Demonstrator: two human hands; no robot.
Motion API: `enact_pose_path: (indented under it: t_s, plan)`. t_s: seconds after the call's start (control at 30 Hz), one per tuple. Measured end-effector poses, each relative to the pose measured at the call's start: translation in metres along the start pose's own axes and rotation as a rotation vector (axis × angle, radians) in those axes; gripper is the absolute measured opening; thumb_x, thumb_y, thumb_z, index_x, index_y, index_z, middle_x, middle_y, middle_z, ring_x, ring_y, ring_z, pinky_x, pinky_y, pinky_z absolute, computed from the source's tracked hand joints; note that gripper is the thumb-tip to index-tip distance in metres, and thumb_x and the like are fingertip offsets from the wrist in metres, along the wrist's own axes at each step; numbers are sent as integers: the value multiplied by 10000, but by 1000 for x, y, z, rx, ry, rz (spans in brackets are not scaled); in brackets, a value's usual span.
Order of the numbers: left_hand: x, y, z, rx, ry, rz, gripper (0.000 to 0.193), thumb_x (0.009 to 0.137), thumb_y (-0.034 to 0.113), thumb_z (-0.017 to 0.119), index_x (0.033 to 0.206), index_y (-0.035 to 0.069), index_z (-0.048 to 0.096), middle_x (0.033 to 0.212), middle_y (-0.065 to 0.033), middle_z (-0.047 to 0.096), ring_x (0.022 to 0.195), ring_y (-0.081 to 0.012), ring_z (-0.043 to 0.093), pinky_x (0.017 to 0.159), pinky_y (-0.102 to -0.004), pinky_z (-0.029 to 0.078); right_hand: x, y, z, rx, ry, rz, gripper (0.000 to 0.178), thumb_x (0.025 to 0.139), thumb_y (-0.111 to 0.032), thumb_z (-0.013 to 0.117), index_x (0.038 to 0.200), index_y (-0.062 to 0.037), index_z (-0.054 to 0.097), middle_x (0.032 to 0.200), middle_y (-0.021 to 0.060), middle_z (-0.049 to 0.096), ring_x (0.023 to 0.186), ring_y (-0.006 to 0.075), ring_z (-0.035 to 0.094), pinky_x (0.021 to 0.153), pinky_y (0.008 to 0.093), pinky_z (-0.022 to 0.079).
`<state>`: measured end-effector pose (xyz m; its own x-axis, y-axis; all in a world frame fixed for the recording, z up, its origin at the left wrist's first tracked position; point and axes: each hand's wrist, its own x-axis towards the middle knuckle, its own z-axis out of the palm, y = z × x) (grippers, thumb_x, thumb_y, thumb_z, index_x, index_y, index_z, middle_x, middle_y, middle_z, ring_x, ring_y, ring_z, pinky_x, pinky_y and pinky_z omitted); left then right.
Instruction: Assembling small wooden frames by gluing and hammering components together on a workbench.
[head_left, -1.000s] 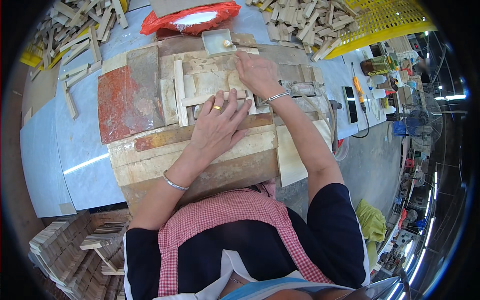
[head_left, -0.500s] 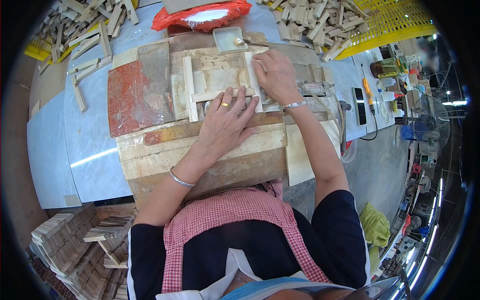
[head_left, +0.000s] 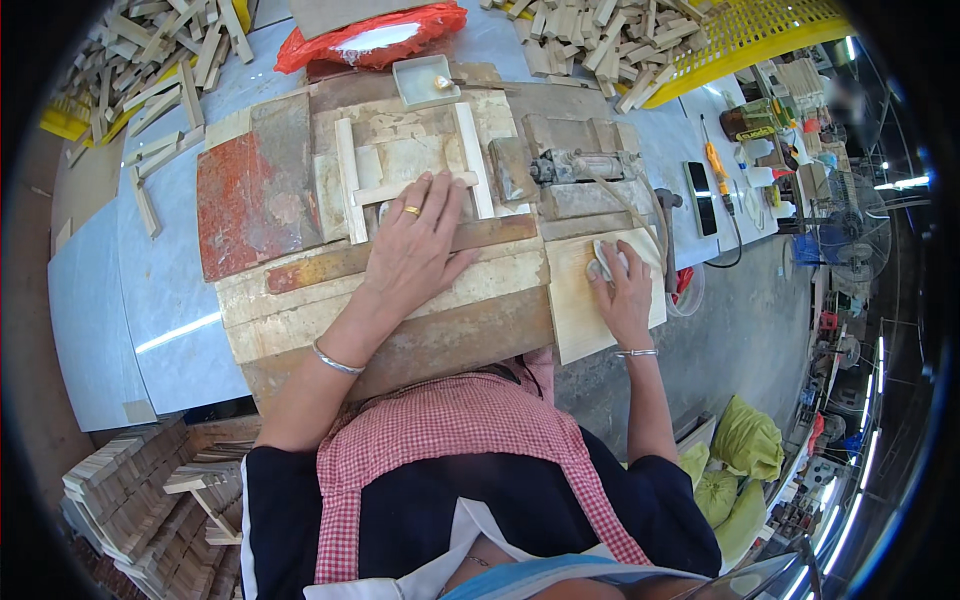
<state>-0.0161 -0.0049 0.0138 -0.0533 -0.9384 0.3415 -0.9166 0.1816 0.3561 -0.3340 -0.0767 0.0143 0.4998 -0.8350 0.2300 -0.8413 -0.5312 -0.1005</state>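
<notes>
My left hand lies with fingers stretched out over an H-shaped wooden frame. Its fingertips press on the crosspiece, near the right-hand rail. Two pale rails stand either side of that crosspiece, on a worn, patched work board. To the right, my right hand closes its fingers on a small whitish pad, partly covered by them; its exact kind does not show. The pad is over a thin light wooden sheet.
A metal clamp device with a hose sits right of the frame. Behind it are a shallow square dish and a red plastic bag. Wood pieces are heaped at the back. A phone lies at right.
My right hand has left the right-hand rail and moved down and right to the wooden sheet, where it now grips the whitish pad. My left hand stays on the crosspiece.
</notes>
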Motion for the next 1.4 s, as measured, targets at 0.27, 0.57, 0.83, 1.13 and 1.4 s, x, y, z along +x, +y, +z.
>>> enact_pose_path:
  t_s: [0.27, 0.57, 0.83, 1.13, 1.4]
  plan:
    - [-8, 6, 8, 115, 48, -13, 769, 781, 397, 682, 1327, -75, 419, 1376, -209, 420, 1287, -374, 382, 1082, -470, 307, 64, -51, -24, 414, 160, -160, 238, 757, -136, 707, 994, -143, 695, 984, 98, 589, 885, 263, 596, 718, 359, 494]
    - [-13, 4, 14, 83, 63, -24, 771, 773, 363, 676, 1319, -113, 413, 1408, -258, 379, 1335, -403, 338, 1112, -491, 267, 162, -133, 24, 270, 5, -429, 227, 713, -85, 703, 913, -190, 709, 967, 70, 585, 894, 261, 603, 718, 347, 510]
    - [-23, 0, 35, 19, 186, 14, 531, 823, 373, 637, 1111, -69, 572, 1151, -231, 559, 1129, -388, 511, 1001, -484, 379, 168, -229, 42, 353, -133, -852, 207, 681, -87, 687, 867, -176, 694, 941, 56, 576, 866, 249, 599, 673, 350, 518]
    - [-25, -2, 37, 128, 141, 50, 587, 823, 394, 632, 1178, -64, 538, 1086, -196, 542, 1107, -348, 492, 979, -476, 373, 168, -227, 41, 273, -168, -765, 201, 693, -81, 685, 870, -176, 684, 912, 42, 550, 896, 217, 590, 662, 361, 520]
    - [-15, 0, 17, 113, 69, 13, 704, 790, 370, 649, 1275, -103, 458, 1330, -255, 447, 1271, -403, 404, 1086, -501, 293, 204, -202, 42, 201, 62, -539, 174, 733, -129, 677, 893, -197, 694, 933, 45, 566, 879, 236, 600, 674, 354, 515]
